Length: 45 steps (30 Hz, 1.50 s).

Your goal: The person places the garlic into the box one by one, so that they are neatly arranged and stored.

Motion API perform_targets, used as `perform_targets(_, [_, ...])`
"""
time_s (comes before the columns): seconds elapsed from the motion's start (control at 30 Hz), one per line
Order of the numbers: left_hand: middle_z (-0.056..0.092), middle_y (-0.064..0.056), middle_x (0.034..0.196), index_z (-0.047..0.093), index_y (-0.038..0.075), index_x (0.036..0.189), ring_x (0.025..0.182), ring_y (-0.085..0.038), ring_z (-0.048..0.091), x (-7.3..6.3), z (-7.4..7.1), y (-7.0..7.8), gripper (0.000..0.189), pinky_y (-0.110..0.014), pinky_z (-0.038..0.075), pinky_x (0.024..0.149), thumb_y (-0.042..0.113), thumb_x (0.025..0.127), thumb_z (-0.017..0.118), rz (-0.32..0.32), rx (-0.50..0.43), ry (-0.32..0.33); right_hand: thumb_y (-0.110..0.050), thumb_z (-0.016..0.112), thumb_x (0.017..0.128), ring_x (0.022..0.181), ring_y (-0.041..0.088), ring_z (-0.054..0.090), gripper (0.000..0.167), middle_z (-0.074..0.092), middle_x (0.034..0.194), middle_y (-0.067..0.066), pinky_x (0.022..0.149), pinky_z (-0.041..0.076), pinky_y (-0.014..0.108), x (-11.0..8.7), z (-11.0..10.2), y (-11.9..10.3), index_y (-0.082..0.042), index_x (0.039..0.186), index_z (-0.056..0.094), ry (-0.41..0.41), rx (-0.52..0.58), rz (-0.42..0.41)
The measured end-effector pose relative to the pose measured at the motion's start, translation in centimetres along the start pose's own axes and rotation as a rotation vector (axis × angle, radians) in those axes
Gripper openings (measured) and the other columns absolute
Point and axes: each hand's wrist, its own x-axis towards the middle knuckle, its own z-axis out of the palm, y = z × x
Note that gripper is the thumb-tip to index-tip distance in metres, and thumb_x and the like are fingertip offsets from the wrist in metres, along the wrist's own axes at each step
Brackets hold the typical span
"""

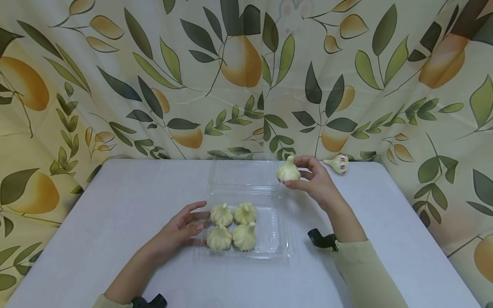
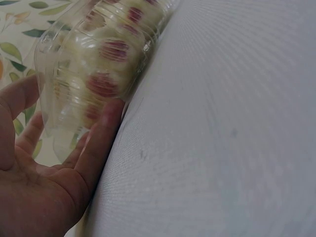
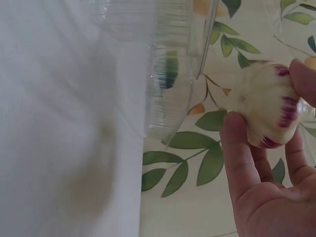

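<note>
A clear plastic box point(image 1: 274, 229) stands on the table with its lid point(image 1: 242, 174) folded back. Several pale garlic bulbs point(image 1: 244, 236) sit together in its left part. At the box's left wall is my left hand point(image 1: 177, 233), its fingers extended and spread. In the left wrist view one fingertip is right at the box's lower edge, and purple-marked garlic shows through the plastic. My right hand point(image 1: 319, 185) holds another garlic bulb point(image 1: 288, 172) above the right side of the lid. The right wrist view shows thumb and fingers around that purple-streaked bulb point(image 3: 271, 103).
One more garlic bulb point(image 1: 340, 163) lies at the table's back edge, right of my right hand. A white cloth covers the table point(image 1: 154, 184). Behind it hangs a curtain point(image 1: 235, 102) with a fruit and leaf print.
</note>
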Motion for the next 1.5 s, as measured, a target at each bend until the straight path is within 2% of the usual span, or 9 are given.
perform_targets(0.17, [0.03, -0.019, 0.156, 0.021, 0.019, 0.158, 0.14, -0.04, 0.038, 0.0, -0.1, 0.0, 0.064, -0.053, 0.053, 0.093, 0.008, 0.103, 0.051, 0.004, 0.002, -0.003, -0.003, 0.084, 0.077, 0.123, 0.033, 0.052, 0.065, 0.044, 0.132, 0.01, 0.087, 0.053, 0.022, -0.1, 0.2, -0.2, -0.003, 0.129, 0.045, -0.049, -0.012, 0.003])
perform_targets(0.37, [0.029, -0.019, 0.157, 0.02, 0.018, 0.158, 0.141, -0.04, 0.037, 0.0, -0.1, 0.0, 0.063, -0.053, 0.054, 0.093, 0.008, 0.103, 0.051, 0.003, 0.003, -0.006, -0.005, 0.084, 0.077, 0.124, 0.031, 0.053, 0.067, 0.045, 0.134, 0.011, 0.091, 0.051, 0.022, -0.4, 0.3, -0.4, -0.003, 0.131, 0.045, -0.076, -0.04, 0.006])
perform_targets(0.73, [0.03, -0.018, 0.156, 0.021, 0.019, 0.158, 0.14, -0.039, 0.038, -0.1, -0.1, 0.1, 0.063, -0.052, 0.054, 0.093, 0.009, 0.103, 0.051, -0.005, 0.013, -0.002, 0.001, 0.084, 0.074, 0.119, 0.031, 0.053, 0.064, 0.048, 0.134, 0.01, 0.088, 0.053, 0.024, -0.8, 0.8, -0.8, -0.001, 0.126, 0.047, -0.163, -0.036, -0.018])
perform_targets(1.2, [0.031, -0.018, 0.156, 0.022, 0.02, 0.158, 0.14, -0.039, 0.039, 0.0, 0.0, 0.0, 0.063, -0.052, 0.054, 0.093, 0.01, 0.103, 0.052, -0.01, 0.024, 0.012, -0.001, 0.086, 0.072, 0.117, 0.032, 0.053, 0.064, 0.048, 0.135, 0.012, 0.09, 0.053, 0.027, -1.2, 1.3, -1.0, -0.002, 0.126, 0.051, -0.238, -0.058, -0.048])
perform_targets(1.5, [0.032, -0.018, 0.156, 0.022, 0.02, 0.158, 0.14, -0.039, 0.039, 0.0, 0.0, -0.1, 0.063, -0.052, 0.054, 0.093, 0.01, 0.103, 0.052, -0.013, 0.022, 0.016, -0.001, 0.086, 0.072, 0.115, 0.033, 0.054, 0.063, 0.05, 0.132, 0.014, 0.089, 0.055, 0.03, -1.4, 1.6, -1.0, -0.002, 0.125, 0.052, -0.317, -0.049, -0.066])
